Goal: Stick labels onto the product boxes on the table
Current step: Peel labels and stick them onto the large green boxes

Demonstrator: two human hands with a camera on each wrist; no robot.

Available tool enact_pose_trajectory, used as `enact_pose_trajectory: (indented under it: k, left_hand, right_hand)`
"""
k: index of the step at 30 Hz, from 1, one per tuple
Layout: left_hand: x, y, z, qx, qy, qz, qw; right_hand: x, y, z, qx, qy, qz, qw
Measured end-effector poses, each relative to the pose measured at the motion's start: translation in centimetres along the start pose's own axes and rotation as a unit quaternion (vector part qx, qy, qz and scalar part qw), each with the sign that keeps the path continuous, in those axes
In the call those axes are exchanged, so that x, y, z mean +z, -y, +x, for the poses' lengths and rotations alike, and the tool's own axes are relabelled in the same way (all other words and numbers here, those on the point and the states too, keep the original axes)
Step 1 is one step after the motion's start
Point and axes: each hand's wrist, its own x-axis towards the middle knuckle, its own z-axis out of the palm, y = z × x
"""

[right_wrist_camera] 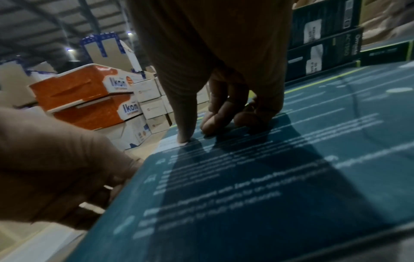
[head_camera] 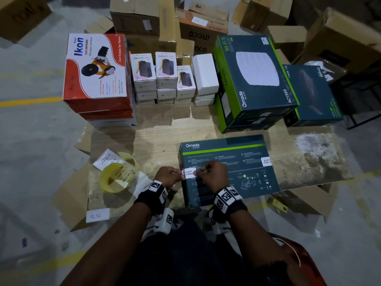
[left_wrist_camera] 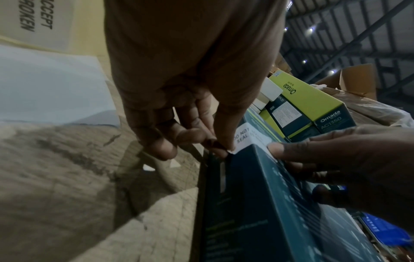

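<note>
**Q:** At the near left edge of the Omada box (head_camera: 228, 172), what is being done, and how is the seal label (head_camera: 189, 172) held?

**A:** The box is laid flat on the table (head_camera: 156, 131), back panel upward. The label is placed across the box's left edge, half on the top face and half overhanging. Its free left end is pinched by the left hand (head_camera: 168, 176) between thumb and fingertip. Its right end is pressed down by the index finger of the right hand (head_camera: 212, 174), whose other fingers are curled against the panel. A second seal label (head_camera: 266, 161) is already seen at the opposite edge.

**Q:** What faults are to be expected from this point?

**A:** Probably three. If the overhang is folded down before the top half is rubbed flat, a crease or air bubble may be trapped. If the pinched end is pulled sideways, the label may be set crooked. If the pressing finger is lifted early, the label may be lifted off with the left hand.
</note>
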Motion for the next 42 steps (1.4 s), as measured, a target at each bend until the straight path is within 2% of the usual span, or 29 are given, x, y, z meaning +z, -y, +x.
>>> enact_pose_trajectory:
  k: [4,8,11,15,18,20,22,26,31,38,42]
  left_hand:
    - [-0.1,0.6,-0.2,-0.016,-0.017,-0.022,0.999]
    - [0.4,0.6,-0.6,-0.004,-0.007,-0.1,0.995]
    - [0.5,0.1,-0.8,0.007,0.006,-0.096,0.995]
    - [0.7,-0.2,-1.2,0.032,0.026,-0.046,0.998]
    - [1.3,0.0,-1.4,0.065,-0.013,0.065,0.996]
    - [1.4,0.1,-1.7,0.072,-0.015,0.095,0.993]
    - [1.2,0.1,-2.1,0.087,-0.001,0.104,0.991]
    - [1.1,0.2,-2.6,0.129,0.013,0.152,0.98]
    - [1.1,-0.2,-2.5,0.152,0.024,0.21,0.965]
    - [0.9,0.0,-2.6,0.159,0.069,0.245,0.954]
    - [1.6,0.0,-3.1,0.105,0.04,0.264,0.958]
  right_hand:
    - [-0.1,-0.2,0.6,-0.009,0.001,-0.017,1.0]
    - [0.9,-1.0,1.5,-0.013,-0.017,-0.032,0.999]
    - [0.4,-1.5,1.4,-0.057,0.016,-0.06,0.996]
    - [-1.0,-1.5,1.2,-0.106,0.071,-0.061,0.99]
    - [-1.9,-1.2,1.5,-0.115,0.117,-0.068,0.984]
    - [-2.4,-1.0,2.0,-0.1,0.151,-0.052,0.982]
    - [-2.4,-0.7,2.5,-0.079,0.146,-0.058,0.984]
    - [-1.4,-0.6,2.5,-0.054,0.066,-0.061,0.995]
    - [-0.7,-0.8,2.5,-0.042,0.049,-0.053,0.997]
    - [-2.4,-1.6,2.0,-0.083,0.131,-0.073,0.985]
    - [-3.2,-1.0,2.4,-0.076,0.178,-0.11,0.975]
